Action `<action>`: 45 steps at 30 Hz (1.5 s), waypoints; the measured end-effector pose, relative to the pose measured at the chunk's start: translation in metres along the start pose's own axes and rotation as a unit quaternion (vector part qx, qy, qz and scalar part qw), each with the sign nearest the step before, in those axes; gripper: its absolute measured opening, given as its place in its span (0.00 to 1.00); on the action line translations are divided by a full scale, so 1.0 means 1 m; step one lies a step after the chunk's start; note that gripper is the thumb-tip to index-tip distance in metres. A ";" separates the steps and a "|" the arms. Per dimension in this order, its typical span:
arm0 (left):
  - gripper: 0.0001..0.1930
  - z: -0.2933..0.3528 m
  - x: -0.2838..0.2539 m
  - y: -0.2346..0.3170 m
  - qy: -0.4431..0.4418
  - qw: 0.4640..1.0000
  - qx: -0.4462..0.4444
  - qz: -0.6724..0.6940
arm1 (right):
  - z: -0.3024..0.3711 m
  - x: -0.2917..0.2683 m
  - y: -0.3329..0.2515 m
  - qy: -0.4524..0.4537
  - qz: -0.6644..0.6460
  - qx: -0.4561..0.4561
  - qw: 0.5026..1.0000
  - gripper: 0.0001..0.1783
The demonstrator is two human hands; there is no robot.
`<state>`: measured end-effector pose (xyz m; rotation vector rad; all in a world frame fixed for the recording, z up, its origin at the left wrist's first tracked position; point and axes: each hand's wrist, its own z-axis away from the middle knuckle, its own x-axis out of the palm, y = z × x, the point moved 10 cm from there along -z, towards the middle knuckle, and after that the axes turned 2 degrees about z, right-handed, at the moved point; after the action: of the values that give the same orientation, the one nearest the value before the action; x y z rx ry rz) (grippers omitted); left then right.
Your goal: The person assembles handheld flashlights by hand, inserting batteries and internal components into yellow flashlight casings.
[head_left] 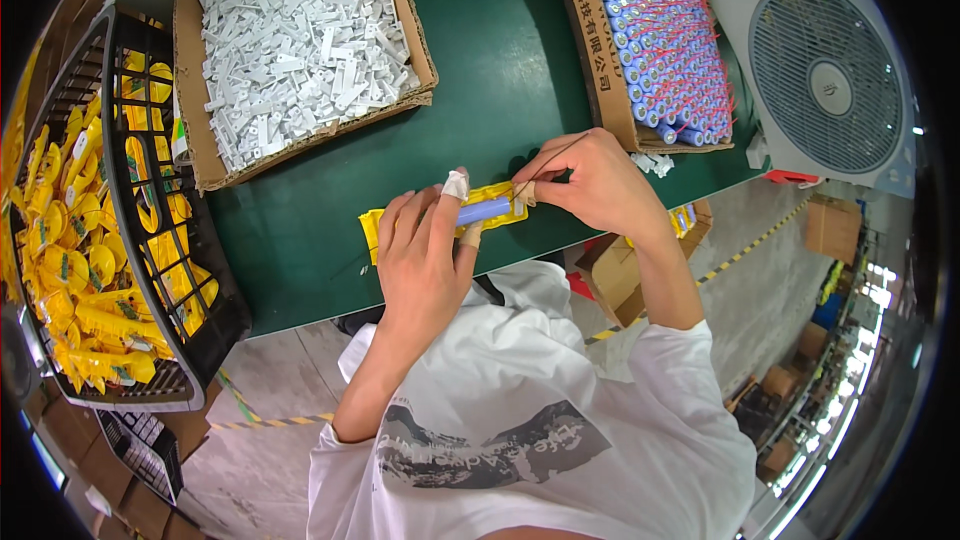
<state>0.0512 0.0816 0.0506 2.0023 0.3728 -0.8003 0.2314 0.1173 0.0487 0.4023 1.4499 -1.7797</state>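
On the green table lies a long yellow plastic casing [372,230], with a blue cylindrical battery cell [486,210] set along it. My left hand [425,245] grips the casing and cell, its index finger over the cell and its thumb on the near side. White wraps cover some of its fingertips. At the casing's right end, my right hand [605,185] is closed in a pinch on a thin dark rod-like tool [562,150], whose tip is down by the cell's end. Whether the tip touches a wire there is too small to tell.
A cardboard box of white plastic pieces [300,50] stands at the far left. Another carton [590,50] holds blue cells with red wires, beside a grey box fan [830,85]. A black basket [130,230] of yellow casings is at left. Small white pieces [655,164] lie by the carton.
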 end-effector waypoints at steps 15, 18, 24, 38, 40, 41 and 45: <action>0.30 -0.002 0.002 -0.004 -0.020 1.000 -0.013 -0.004 | 0.005 0.016 0.012 0.030 -0.103 0.066 0.992 0.12; 0.31 -0.006 0.001 0.000 -0.016 1.000 0.001 -0.002 | 0.008 0.011 0.015 0.067 -0.118 0.092 0.986 0.13; 0.35 -0.007 0.000 0.008 -0.032 0.998 0.037 0.031 | 0.020 0.016 0.011 0.037 -0.072 0.012 0.997 0.20; 0.31 -0.034 -0.012 0.047 -0.074 0.981 0.156 0.093 | 0.030 0.010 -0.003 0.388 0.177 0.027 0.904 0.35; 0.28 -0.015 -0.025 0.027 -0.075 0.982 0.133 0.111 | -0.034 -0.023 0.000 0.441 0.179 0.038 0.879 0.34; 0.27 -0.001 -0.029 0.013 -0.087 0.986 0.103 0.096 | -0.070 -0.042 0.006 0.443 0.165 0.060 0.879 0.33; 0.21 0.050 -0.048 -0.032 -0.075 0.996 0.032 0.038 | -0.228 -0.124 0.032 0.476 0.147 0.069 0.864 0.27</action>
<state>-0.0213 0.0590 0.0435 1.9879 0.1867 -0.9178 0.2824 0.3736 0.0434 1.6632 1.7433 -1.4621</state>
